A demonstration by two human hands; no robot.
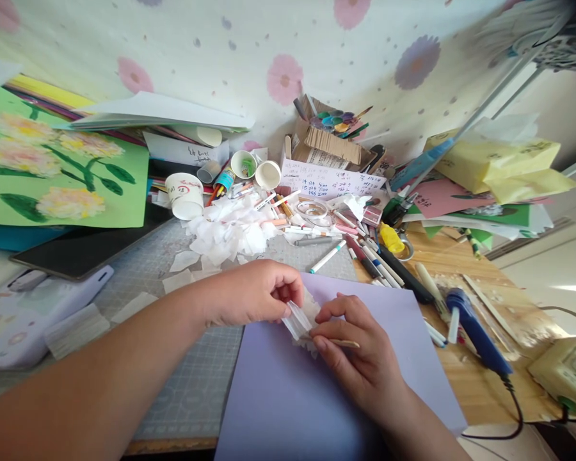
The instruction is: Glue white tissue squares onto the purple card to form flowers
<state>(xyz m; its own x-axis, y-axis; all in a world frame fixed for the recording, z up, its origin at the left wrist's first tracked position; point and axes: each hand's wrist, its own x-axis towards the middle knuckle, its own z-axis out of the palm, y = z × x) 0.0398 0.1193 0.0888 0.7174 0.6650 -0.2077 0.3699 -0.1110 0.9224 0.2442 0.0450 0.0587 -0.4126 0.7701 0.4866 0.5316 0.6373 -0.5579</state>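
Smooth lilac card [288,397] nearest; left hand [249,294], right hand [360,352] fingers clamped on crinkled white tissue wad [301,319].

Folded white tissue paper [301,318] and a thin wooden stick [342,344] on a lavender sheet [288,397].

The tissue paper is a small, crinkled white wad, pleated into narrow folds along its left edge and ruffled at its right; it sits near the sheet's upper edge, pinched from both sides. The wooden stick is pale and slender, lying nearly level just below the wad, with only its right end showing. The lavender sheet is a large, smooth piece of card lying flat, its top edge slanting slightly and its lower part reaching toward the viewer.
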